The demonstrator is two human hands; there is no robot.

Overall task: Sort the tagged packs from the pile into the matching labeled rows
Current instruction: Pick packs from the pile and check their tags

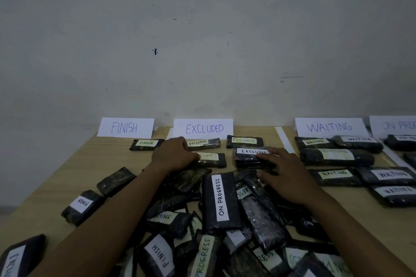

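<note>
Both arms reached forward under the EXCLUDED sign [203, 128]. Left hand [174, 153] lay palm-down on faded-tag pack [212, 159], can't tell if grip clamped. Right hand [287, 172] grip clamped on EXCLUDED pack [249, 157].

A light wooden table [108, 164] abuts a pale wall [202, 29] along its far edge. The wall bears a small dark stain [155, 51] left of centre and a faint grey streak [291, 77] lower and farther right.
</note>
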